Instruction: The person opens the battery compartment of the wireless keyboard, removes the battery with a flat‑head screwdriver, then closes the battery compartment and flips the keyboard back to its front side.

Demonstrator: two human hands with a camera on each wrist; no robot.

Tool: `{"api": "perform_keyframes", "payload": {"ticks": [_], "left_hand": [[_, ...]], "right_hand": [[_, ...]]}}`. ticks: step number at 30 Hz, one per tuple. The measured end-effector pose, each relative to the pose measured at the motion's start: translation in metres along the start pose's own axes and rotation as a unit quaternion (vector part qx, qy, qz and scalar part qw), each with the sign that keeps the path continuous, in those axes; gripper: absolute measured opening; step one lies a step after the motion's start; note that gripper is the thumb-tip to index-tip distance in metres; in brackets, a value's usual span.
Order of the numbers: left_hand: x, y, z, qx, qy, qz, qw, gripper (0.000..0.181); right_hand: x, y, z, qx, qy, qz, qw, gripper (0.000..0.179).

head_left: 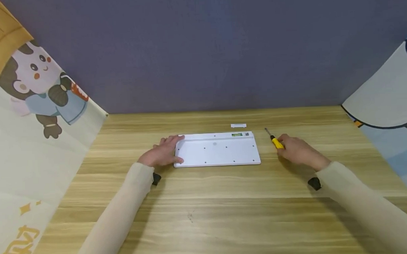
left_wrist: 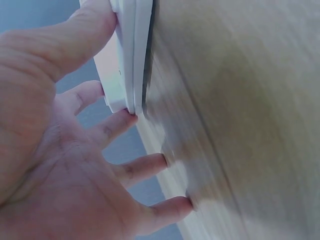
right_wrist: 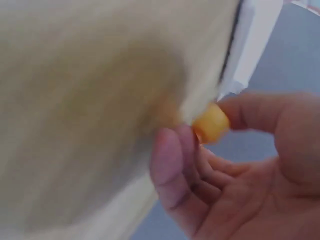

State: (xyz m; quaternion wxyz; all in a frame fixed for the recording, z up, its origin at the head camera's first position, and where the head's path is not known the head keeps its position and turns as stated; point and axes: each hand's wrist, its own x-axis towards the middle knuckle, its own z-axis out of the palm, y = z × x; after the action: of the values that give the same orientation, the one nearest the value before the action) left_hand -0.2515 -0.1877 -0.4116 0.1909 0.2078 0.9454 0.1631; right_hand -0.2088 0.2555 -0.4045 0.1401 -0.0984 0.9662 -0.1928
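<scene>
A white keyboard (head_left: 218,152) lies face down on the table, its back dotted with several small dark screw spots and a label near the far right corner. My left hand (head_left: 164,152) rests at its left end with fingers spread, the thumb and forefinger on the edge of the keyboard (left_wrist: 127,55), the other fingertips reaching down to the tabletop. To the right of it, my right hand (head_left: 296,150) pinches a screwdriver (head_left: 276,142) by its yellow handle. The metal tip points away and to the left. Up close in the right wrist view, only the screwdriver's handle end (right_wrist: 212,124) shows.
Just beyond the keyboard lies a small white cover strip (head_left: 238,125). The wood-grain table (head_left: 226,216) meets a dark blue-grey panel (head_left: 221,51) at its back edge. Cartoon-printed cloth (head_left: 15,148) hangs at the left, and more printed cloth (head_left: 380,94) at the right.
</scene>
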Motion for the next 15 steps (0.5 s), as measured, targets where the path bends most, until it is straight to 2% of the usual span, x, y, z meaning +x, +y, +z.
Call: {"api": "perform_keyframes", "payload": {"ticks": [3,6,11,15], "left_hand": [[0.0,-0.002,0.001,0.003,-0.002,-0.001,1.0,0.086],[0.0,-0.003,0.001,0.002,-0.001,-0.001,1.0,0.086],[0.0,-0.004,0.001,0.004,0.002,0.005,1.0,0.086],[0.001,-0.004,0.0,0.004,0.003,0.007,1.0,0.086]], "right_hand": [[0.001,-0.006,-0.012,0.001,0.055,-0.004,0.9985,0.04],[-0.001,-0.015,-0.026,0.023,0.124,-0.017,0.9918,0.034],[-0.002,-0.032,-0.041,0.062,0.246,-0.054,0.9657,0.027],[0.002,-0.045,-0.043,0.074,0.295,-0.084,0.9489,0.024]]}}
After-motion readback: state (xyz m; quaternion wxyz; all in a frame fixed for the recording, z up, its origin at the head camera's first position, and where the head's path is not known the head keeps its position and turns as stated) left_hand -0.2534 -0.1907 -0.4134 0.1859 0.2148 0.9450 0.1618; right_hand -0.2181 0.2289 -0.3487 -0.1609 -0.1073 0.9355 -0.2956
